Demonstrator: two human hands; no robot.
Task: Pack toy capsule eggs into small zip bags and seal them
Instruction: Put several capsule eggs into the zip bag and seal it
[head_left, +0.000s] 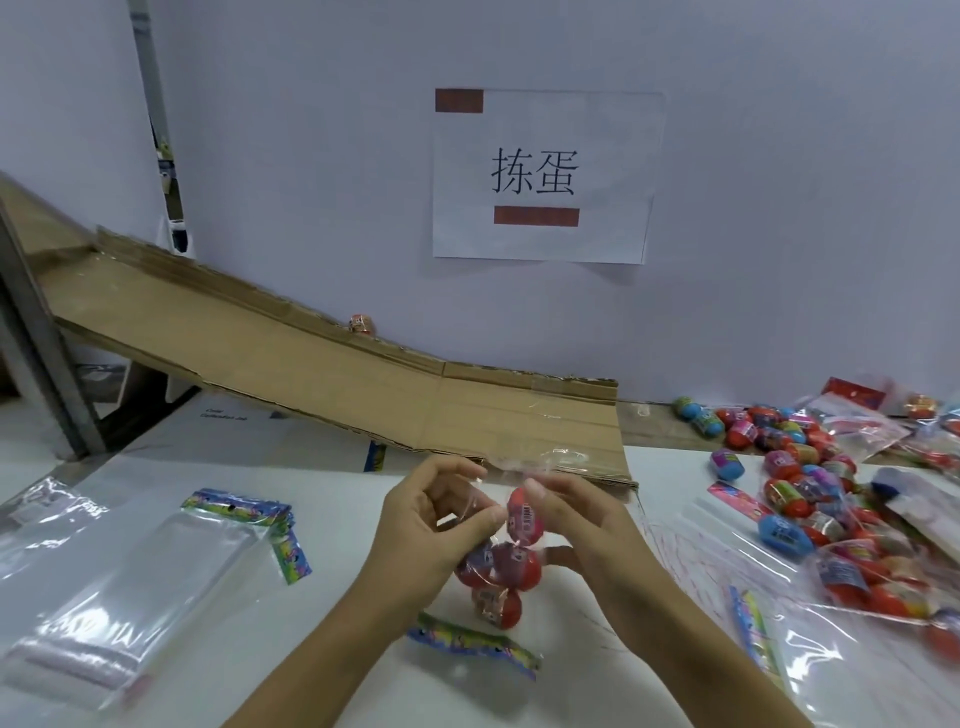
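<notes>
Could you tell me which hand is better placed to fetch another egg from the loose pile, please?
Probably the right hand: the loose pile lies on its side, while the left hand pinches the bag.

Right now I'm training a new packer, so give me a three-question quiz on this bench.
1. True or false: both hands hold the clear bag of eggs.
2. The loose egg pile lies to the person's: A) left B) right C) behind the ramp.
3. What rests alone on the cardboard ramp?

Key: 1 true, left hand and right hand pinch it; 2 B; 3 one egg.
</notes>
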